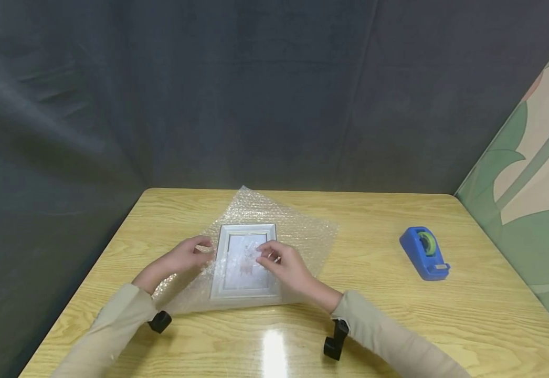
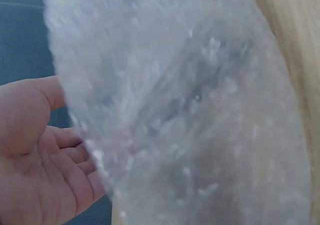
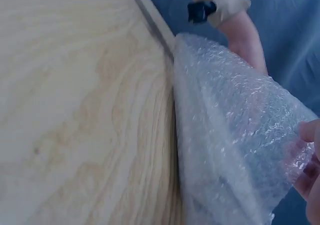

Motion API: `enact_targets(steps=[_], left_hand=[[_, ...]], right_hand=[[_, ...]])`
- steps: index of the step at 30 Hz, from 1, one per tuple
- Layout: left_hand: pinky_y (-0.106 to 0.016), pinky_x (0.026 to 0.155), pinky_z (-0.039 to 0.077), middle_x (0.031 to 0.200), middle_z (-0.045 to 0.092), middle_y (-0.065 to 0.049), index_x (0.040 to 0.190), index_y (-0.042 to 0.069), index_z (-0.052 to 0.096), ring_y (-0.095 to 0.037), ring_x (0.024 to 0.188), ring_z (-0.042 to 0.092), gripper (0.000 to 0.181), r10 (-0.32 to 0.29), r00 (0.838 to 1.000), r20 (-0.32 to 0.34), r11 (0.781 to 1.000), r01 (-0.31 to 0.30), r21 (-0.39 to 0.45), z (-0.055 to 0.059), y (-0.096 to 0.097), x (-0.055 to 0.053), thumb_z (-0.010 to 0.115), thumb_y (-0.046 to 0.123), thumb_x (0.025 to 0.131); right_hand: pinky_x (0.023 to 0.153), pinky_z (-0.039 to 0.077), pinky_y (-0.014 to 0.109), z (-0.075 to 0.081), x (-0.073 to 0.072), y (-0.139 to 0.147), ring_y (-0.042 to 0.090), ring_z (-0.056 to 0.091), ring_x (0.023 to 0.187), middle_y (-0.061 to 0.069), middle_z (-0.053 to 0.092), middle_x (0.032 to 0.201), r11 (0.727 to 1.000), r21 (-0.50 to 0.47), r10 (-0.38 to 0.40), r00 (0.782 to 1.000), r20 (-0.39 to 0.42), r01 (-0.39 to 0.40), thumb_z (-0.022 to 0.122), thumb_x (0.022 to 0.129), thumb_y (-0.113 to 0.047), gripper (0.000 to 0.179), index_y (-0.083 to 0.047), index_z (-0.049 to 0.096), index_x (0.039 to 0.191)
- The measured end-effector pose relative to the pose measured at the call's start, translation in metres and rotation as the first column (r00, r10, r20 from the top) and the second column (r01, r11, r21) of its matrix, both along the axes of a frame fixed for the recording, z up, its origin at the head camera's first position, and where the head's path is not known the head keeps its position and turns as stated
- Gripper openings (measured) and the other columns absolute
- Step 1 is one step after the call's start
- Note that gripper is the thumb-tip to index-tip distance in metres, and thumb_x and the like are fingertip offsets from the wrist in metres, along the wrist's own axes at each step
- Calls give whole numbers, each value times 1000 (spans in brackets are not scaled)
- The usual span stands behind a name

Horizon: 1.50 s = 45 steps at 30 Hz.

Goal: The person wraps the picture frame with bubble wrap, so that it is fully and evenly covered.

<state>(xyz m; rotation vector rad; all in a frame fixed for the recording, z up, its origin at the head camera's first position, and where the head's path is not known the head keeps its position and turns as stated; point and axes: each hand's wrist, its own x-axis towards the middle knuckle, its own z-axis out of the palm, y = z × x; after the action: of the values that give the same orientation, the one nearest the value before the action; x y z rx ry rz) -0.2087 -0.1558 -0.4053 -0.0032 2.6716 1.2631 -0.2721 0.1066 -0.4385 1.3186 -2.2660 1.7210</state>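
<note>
A silver-white picture frame (image 1: 238, 248) lies on a sheet of bubble wrap (image 1: 257, 209), turned so one corner points to the back. The near part of the sheet is folded up over the lower part of the frame. My right hand (image 1: 285, 264) pinches the folded corner between thumb and fingers above the frame's right side. Beside the frame's left edge is my left hand (image 1: 187, 255), fingers loosely bent. The left wrist view has the bubble wrap (image 2: 195, 110) covering part of that left hand (image 2: 37, 160), its palm showing and holding nothing visible.
A blue tape dispenser (image 1: 421, 257) with a greenish roll stands on the right of the wooden table (image 1: 373, 310). Dark curtains (image 1: 265, 94) hang behind and to the left. A wall with a leaf pattern (image 1: 539, 184) borders the right side.
</note>
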Motion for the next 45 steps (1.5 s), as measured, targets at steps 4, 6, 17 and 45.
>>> enact_targets(steps=[4, 6, 17, 45], left_hand=[[-36, 76, 51, 128, 41, -30, 133, -13, 30, -33, 100, 54, 55, 27, 1000, 2, 1000, -27, 14, 4, 3, -1, 54, 13, 91], [-36, 77, 51, 128, 42, -29, 133, -12, 31, -35, 102, 53, 55, 33, 999, -1, 999, -33, 21, 4, 5, -1, 54, 13, 90], [-34, 75, 51, 126, 45, -27, 128, -11, 41, -31, 97, 55, 47, 51, 997, -56, 998, -53, -38, -6, 11, 1, 53, 17, 92], [-29, 65, 47, 89, 60, -7, 125, 0, 48, -18, 78, 53, 71, 258, 962, -85, 953, -268, -141, -39, 34, -4, 80, 13, 63]], right_hand=[[57, 50, 20, -7, -10, -5, 12, 58, 63, 7, 64, 75, 998, 17, -62, 998, 0, 62, 67, 80, -6, 17, 4, 63, 93], [57, 50, 19, -11, -13, -6, 13, 57, 62, 7, 64, 75, 996, 27, -82, 997, 6, 82, 68, 79, -5, 16, 3, 64, 92], [56, 47, 18, -31, -22, -11, 9, 54, 61, 4, 64, 75, 983, 103, -147, 989, -24, 149, 69, 78, -9, 18, 1, 64, 91], [55, 41, 20, -40, -21, -15, 11, 45, 64, 2, 53, 75, 947, 212, -229, 970, -84, 242, 75, 70, -12, 28, 0, 66, 93]])
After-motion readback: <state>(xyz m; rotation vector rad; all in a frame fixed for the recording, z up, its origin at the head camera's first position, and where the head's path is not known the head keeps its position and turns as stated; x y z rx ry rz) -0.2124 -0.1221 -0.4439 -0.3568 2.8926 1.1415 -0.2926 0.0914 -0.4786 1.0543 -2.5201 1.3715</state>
